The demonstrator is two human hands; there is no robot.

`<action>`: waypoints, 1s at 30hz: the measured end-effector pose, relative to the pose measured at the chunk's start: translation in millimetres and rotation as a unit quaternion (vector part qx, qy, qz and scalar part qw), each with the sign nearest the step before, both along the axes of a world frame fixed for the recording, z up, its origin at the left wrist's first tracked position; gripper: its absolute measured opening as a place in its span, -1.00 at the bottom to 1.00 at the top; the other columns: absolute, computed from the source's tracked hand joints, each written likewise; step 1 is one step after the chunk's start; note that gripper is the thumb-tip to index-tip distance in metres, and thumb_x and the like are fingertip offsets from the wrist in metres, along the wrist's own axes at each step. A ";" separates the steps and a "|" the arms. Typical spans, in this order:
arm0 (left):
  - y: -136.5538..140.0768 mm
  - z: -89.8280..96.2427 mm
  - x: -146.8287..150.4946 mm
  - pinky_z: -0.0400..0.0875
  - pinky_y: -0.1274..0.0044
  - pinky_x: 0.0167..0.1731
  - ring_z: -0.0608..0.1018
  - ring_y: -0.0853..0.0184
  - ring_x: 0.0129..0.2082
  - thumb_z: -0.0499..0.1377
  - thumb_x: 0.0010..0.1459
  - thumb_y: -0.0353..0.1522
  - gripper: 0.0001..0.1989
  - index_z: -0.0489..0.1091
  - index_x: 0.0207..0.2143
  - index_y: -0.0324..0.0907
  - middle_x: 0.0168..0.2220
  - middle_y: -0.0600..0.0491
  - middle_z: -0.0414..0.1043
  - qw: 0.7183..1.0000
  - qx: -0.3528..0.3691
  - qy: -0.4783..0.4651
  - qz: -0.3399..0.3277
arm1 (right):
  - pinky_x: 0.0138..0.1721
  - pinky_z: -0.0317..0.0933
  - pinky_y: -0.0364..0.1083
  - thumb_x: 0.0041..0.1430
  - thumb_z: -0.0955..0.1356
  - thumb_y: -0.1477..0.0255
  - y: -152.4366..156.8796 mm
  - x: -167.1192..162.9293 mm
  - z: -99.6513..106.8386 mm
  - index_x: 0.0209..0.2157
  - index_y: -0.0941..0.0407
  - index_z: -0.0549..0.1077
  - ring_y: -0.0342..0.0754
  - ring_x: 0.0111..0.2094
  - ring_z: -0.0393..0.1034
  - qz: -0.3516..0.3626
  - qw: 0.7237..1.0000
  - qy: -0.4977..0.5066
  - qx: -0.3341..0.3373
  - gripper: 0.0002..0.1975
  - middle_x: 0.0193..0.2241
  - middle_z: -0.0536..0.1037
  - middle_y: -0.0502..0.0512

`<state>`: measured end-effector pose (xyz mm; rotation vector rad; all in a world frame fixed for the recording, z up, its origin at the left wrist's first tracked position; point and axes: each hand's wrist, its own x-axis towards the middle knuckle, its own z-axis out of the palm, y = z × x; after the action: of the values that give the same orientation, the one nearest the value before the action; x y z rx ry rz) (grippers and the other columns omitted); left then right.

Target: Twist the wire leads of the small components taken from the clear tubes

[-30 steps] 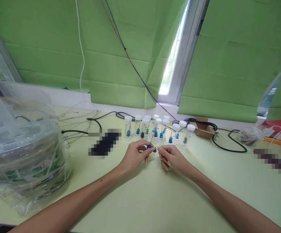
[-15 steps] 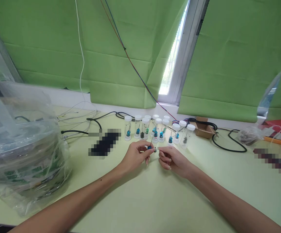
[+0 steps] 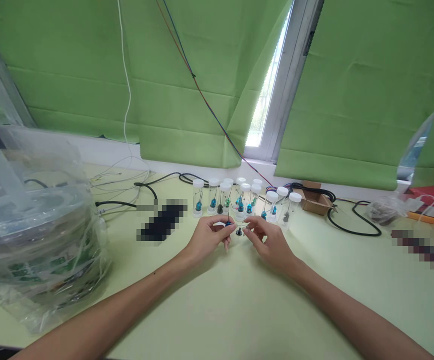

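Head view: the left hand point(image 3: 209, 234) pinches a small dark blue piece point(image 3: 228, 224) between thumb and forefinger, with a thin dark stem rising from it, above the middle of the bench point(image 3: 217, 310). Facing it, the right hand point(image 3: 272, 241) has its thumb and forefinger close together, the other fingers curled; the tips are too small to tell whether they grasp anything. Between the two sets of fingertips is a small black piece point(image 3: 239, 232); whether it rests on the bench or hangs just above it, I cannot tell. Just beyond the hands stands a cluster of clear tubes point(image 3: 244, 200) with white caps, most containing a blue, green or dark item on a thin stem. To the right of the tubes is an open cardboard box point(image 3: 314, 202). A bulky stack wrapped in clear plastic point(image 3: 51, 240) fills the left side, and a blurred-out dark object point(image 3: 162, 220) lies between it and the left hand. Green blinds point(image 3: 70, 60) hang behind.
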<state>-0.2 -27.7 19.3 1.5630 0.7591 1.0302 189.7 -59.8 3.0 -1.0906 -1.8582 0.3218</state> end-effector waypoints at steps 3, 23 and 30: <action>0.1 -0.5 -0.1 0.33 0.54 -0.55 0.37 0.44 -0.66 0.27 -0.01 -0.17 -0.71 0.45 -0.37 -0.21 -0.64 0.15 0.33 1.000 -0.005 -0.001 -0.004 | -0.45 0.22 -0.14 0.29 0.25 0.36 3.1 6.6 -2.9 -0.11 0.10 0.39 -0.11 -0.47 0.37 -0.001 0.992 -0.082 0.095 -0.81 -0.34 0.54 0.12; 0.5 -5.3 0.4 0.30 0.57 -0.60 0.39 0.43 -0.68 0.26 0.02 -0.18 -0.75 0.43 -0.37 -0.20 -0.64 0.15 0.34 1.000 0.000 0.005 -0.018 | -0.42 0.18 -0.15 0.35 0.18 0.38 6.1 9.8 -3.7 -0.31 0.10 0.42 -0.12 -0.48 0.36 0.005 0.979 -0.134 0.152 -0.76 -0.49 0.50 0.06; 0.2 -5.2 0.4 0.31 0.58 -0.62 0.38 0.44 -0.66 0.24 0.05 -0.22 -0.77 0.42 -0.36 -0.20 -0.63 0.16 0.31 1.000 0.011 0.006 -0.026 | -0.50 0.13 -0.15 0.32 0.19 0.32 -2.3 0.2 2.2 -0.53 0.09 0.33 -0.17 -0.65 0.22 -0.009 0.999 -0.038 0.023 -0.66 -0.68 0.35 -0.06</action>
<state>0.2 -27.5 14.1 1.6015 0.7138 0.9953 189.9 -62.1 5.3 -1.1022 -1.9121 0.2294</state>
